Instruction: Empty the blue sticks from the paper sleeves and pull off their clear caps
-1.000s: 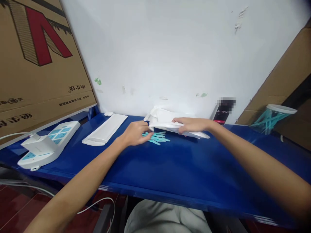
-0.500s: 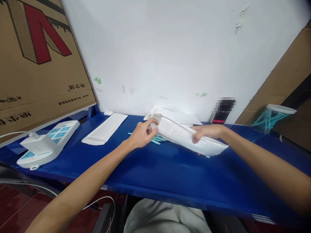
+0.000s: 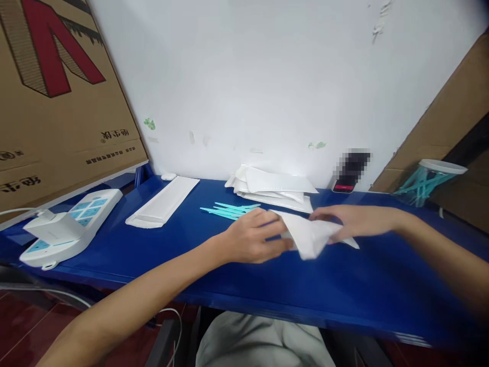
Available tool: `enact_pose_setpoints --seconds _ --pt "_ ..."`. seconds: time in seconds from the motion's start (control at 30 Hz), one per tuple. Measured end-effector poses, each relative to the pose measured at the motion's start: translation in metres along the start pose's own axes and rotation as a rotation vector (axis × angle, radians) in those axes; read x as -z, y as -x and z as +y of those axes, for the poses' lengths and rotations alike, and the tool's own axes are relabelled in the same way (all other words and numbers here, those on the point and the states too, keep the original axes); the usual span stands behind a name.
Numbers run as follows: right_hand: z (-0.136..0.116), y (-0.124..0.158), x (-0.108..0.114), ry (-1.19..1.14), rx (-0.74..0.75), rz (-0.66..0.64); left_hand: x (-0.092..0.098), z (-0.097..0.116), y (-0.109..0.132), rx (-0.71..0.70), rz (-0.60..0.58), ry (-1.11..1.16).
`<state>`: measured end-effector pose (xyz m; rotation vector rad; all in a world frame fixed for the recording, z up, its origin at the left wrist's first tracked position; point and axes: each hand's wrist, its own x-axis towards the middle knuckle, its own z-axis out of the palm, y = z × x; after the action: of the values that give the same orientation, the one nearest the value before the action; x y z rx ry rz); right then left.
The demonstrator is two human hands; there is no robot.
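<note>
Left hand (image 3: pixel 257 237): we grasp one end of a white packet (image 3: pixel 308 234) here, fingers curled around its edge.
Right hand (image 3: pixel 359 221): we hold the packet's other end between thumb and fingers; blur hides the exact contact.
Packet: between our two hands, bent and creased; we cannot tell whether it touches the blue table (image 3: pixel 244 290).
Sticks (image 3: pixel 229 210): a loose teal bunch on the table, just beyond our left hand.
Pile (image 3: pixel 280 182): more white packets, overlapping near the wall (image 3: pixel 244 92), behind the sticks.
Flat packet (image 3: pixel 166 204): alone on the table, left of the sticks.
Phone (image 3: pixel 348 173): leaning on the wall, right of the pile.
Jar (image 3: pixel 424 182): far right, clear and white-topped, teal sticks inside.
Power strip (image 3: pixel 93 206): far left, with a white charger (image 3: pixel 55 227) plugged in.
</note>
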<state>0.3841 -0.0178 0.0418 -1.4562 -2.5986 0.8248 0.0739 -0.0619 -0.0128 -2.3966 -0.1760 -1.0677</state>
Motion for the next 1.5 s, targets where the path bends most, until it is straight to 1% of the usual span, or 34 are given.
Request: enact_pose_setpoints --seconds 0.03,0.07,0.1,0.2,0.27,0.37,0.47,0.53,0.6,0.67,0.73,0.77,0.83,0.9,0.97,1.07,1.13,1.17,1.23,1.33,1.4,1.5 --pt "0.005 0.009 -0.004 0.009 -0.022 -0.040 -0.001 0.005 -0.003 -0.056 0.009 -0.029" --pt "0.009 0.016 -0.009 0.009 -0.050 -0.053 -0.001 0.009 -0.007 -0.080 0.017 -0.046" --pt "0.013 0.023 -0.013 -0.002 -0.071 -0.081 -0.002 0.013 -0.011 -0.082 0.022 -0.056" --pt "0.021 0.033 -0.020 -0.061 -0.085 -0.054 -0.006 0.025 -0.023 -0.040 0.028 -0.055" --pt "0.022 0.032 -0.022 -0.110 -0.056 -0.034 -0.010 0.034 -0.028 -0.044 0.058 -0.045" --pt "0.017 0.025 -0.021 -0.167 -0.016 -0.039 -0.017 0.047 -0.033 -0.060 0.126 -0.051" --pt "0.011 0.018 -0.022 -0.225 0.010 -0.020 -0.019 0.053 -0.035 0.001 0.117 -0.059" --pt "0.009 0.015 -0.024 -0.264 0.028 -0.003 -0.015 0.048 -0.036 0.075 0.098 -0.118" --pt "0.008 0.015 -0.028 -0.256 0.042 0.019 -0.007 0.033 -0.036 0.166 0.071 -0.202" --pt "0.007 0.016 -0.030 -0.205 0.062 0.070 0.005 0.008 -0.033 0.286 0.023 -0.237" --pt "0.003 0.019 -0.028 -0.178 0.090 0.134 0.017 -0.020 -0.025 0.456 -0.009 -0.218" --pt "0.000 0.020 -0.026 -0.191 0.105 0.177 0.023 -0.034 -0.020 0.552 -0.001 -0.204" --pt "-0.007 0.020 -0.020 -0.251 0.115 0.265 0.029 -0.056 -0.007 0.711 0.063 -0.163" --pt "-0.015 0.017 -0.013 -0.293 0.098 0.309 0.029 -0.068 0.006 0.859 0.078 -0.086" --pt "-0.018 0.013 -0.011 -0.263 0.046 0.271 0.024 -0.070 0.015 0.936 0.067 0.003" --pt "-0.013 0.005 -0.022 -0.211 -0.034 0.169 0.015 -0.063 0.019 0.958 0.095 0.102" --pt "-0.005 0.000 -0.033 -0.287 -0.066 0.134 0.011 -0.057 0.015 0.957 0.150 0.165" --pt "-0.001 -0.003 -0.039 -0.369 -0.069 0.142 0.010 -0.055 0.012 0.964 0.186 0.200" --pt "0.006 -0.007 -0.047 -0.583 -0.053 0.226 0.009 -0.052 0.008 1.004 0.257 0.288" --pt "0.006 -0.015 -0.046 -0.855 0.023 0.463 0.003 -0.053 0.009 1.122 0.296 0.497" --pt "-0.002 -0.022 -0.037 -0.890 0.063 0.593 -0.004 -0.053 0.014 1.197 0.314 0.643" --pt "-0.022 -0.032 -0.017 -0.749 0.088 0.721 -0.016 -0.053 0.020 1.274 0.421 0.816"
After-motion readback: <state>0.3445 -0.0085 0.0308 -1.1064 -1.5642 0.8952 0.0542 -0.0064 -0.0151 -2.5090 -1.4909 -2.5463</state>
